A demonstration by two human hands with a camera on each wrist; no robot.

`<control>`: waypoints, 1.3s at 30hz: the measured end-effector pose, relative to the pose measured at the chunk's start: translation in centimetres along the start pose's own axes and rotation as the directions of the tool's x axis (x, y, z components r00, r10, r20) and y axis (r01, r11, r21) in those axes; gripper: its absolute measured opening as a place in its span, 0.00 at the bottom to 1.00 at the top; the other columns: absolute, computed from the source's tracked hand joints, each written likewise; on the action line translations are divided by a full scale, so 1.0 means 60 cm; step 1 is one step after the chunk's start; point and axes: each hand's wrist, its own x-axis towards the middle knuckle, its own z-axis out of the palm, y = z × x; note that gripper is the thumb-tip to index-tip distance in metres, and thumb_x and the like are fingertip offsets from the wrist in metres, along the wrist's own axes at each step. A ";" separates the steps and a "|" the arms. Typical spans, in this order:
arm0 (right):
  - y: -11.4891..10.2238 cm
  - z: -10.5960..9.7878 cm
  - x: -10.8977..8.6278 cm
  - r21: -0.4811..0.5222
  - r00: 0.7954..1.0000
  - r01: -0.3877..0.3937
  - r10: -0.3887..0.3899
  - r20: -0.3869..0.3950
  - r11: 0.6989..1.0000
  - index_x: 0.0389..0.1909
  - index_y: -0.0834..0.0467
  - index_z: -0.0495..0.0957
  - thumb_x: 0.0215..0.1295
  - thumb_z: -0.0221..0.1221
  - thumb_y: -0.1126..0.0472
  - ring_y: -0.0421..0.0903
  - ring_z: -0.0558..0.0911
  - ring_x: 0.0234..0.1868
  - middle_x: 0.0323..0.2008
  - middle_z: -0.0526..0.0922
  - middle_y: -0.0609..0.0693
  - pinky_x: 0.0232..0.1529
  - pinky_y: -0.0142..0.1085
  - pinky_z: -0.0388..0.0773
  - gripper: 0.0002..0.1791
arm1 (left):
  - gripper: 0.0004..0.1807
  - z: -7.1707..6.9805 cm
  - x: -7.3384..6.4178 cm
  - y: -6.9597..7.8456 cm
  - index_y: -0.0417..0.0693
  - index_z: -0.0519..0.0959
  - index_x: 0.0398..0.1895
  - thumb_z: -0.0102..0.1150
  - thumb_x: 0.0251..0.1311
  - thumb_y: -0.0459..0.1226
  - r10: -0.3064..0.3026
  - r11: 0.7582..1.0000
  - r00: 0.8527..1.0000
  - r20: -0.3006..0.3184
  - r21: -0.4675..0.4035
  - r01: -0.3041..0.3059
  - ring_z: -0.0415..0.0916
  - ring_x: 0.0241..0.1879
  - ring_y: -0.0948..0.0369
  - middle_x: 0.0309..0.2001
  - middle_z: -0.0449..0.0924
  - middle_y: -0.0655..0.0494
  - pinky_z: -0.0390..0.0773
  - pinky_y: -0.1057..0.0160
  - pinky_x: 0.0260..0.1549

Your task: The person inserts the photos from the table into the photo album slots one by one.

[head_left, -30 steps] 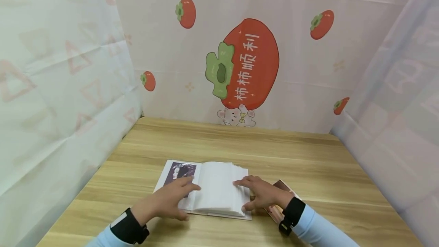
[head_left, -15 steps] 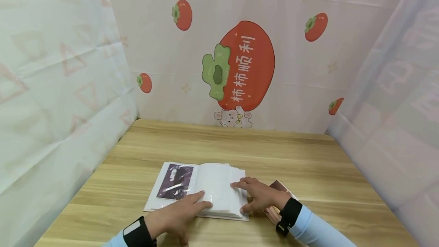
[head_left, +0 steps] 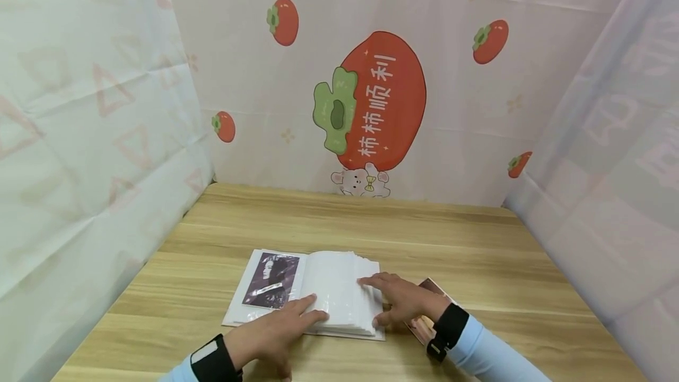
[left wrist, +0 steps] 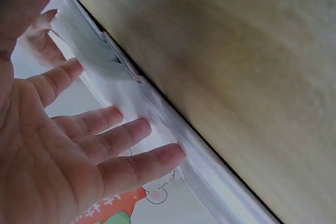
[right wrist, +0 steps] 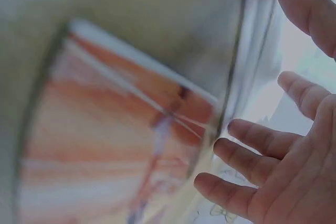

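Note:
A white photo album (head_left: 331, 285) lies spread on the table, a dark purple photo (head_left: 272, 280) in its left pocket and a blank page on the right. My left hand (head_left: 281, 330) rests at the album's near edge, its fingertips over the lower part of the blank page. In the left wrist view the fingers (left wrist: 142, 169) are straight and spread beside the album's edge. At the album's right side is my right hand (head_left: 404, 299), fingers extended over the page edges. Partly under that wrist lies a loose orange-brown photo (right wrist: 115, 145), which the hand does not grip.
The wooden table (head_left: 467, 240) reaches back to a white curtain (head_left: 451, 134) printed with persimmons. More pale curtains (head_left: 106, 152) hang along the left and right sides. Black bands (head_left: 214, 358) circle both wrists.
The left hand has moved right and nearer the body, from the purple photo to the blank page's lower edge, uncovering that photo. The right hand stays nearly still at the right side.

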 end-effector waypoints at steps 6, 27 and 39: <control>0.018 -0.035 -0.014 0.049 0.997 -0.031 0.034 -0.067 0.998 0.67 0.58 0.59 0.51 0.68 0.53 0.59 0.62 0.61 0.62 0.64 0.59 0.55 0.53 0.63 0.44 | 0.59 -0.002 -0.002 -0.001 0.59 0.62 0.62 0.82 0.14 0.43 0.018 1.000 1.000 -0.016 -0.006 -0.018 0.58 0.61 0.44 0.66 0.55 0.38 0.67 0.48 0.52; 0.072 -0.038 -0.110 0.099 0.757 -0.620 0.627 -0.184 0.778 0.42 0.69 0.68 0.32 0.76 0.48 0.54 0.69 0.32 0.31 0.69 0.58 0.31 0.46 0.68 0.41 | 0.59 0.002 -0.001 -0.005 0.60 0.61 0.62 0.82 0.15 0.44 0.034 0.999 0.999 -0.014 -0.022 -0.034 0.58 0.62 0.44 0.66 0.55 0.39 0.68 0.49 0.52; 0.105 -0.032 -0.105 0.293 0.755 -0.595 0.645 -0.116 0.748 0.42 0.68 0.62 0.31 0.78 0.59 0.49 0.74 0.27 0.30 0.71 0.57 0.30 0.40 0.70 0.41 | 0.58 0.001 0.000 -0.007 0.60 0.64 0.63 0.82 0.16 0.46 0.009 1.000 1.000 0.015 -0.013 -0.008 0.59 0.62 0.45 0.67 0.55 0.41 0.68 0.50 0.52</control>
